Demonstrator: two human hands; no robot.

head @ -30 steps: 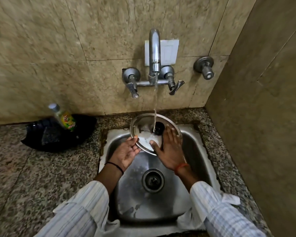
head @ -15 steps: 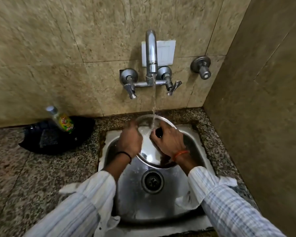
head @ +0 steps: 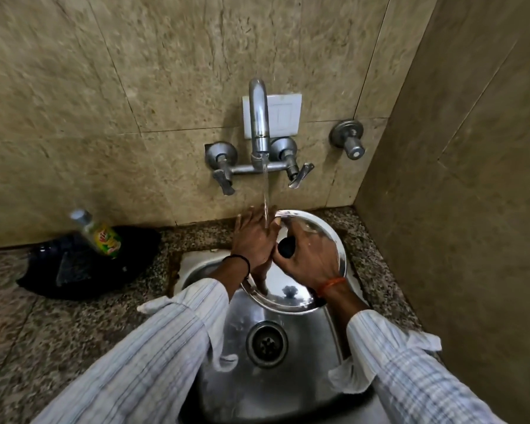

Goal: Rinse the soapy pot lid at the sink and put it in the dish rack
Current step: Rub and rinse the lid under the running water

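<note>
While tap water [head: 265,194] runs, our right hand [head: 311,258] grips the round steel pot lid [head: 288,293] by its black knob [head: 285,247]; left hand [head: 253,240], fingers spread flat, rubs it.

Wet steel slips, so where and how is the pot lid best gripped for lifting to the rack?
Probably by the black knob at the centre of the pot lid, from above: it faces up and stands proud. The right hand already holds there.

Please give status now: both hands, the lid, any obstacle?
Right hand grips lid knob. Left hand flat on pot lid, under tap stream. No dish rack in view.
</note>
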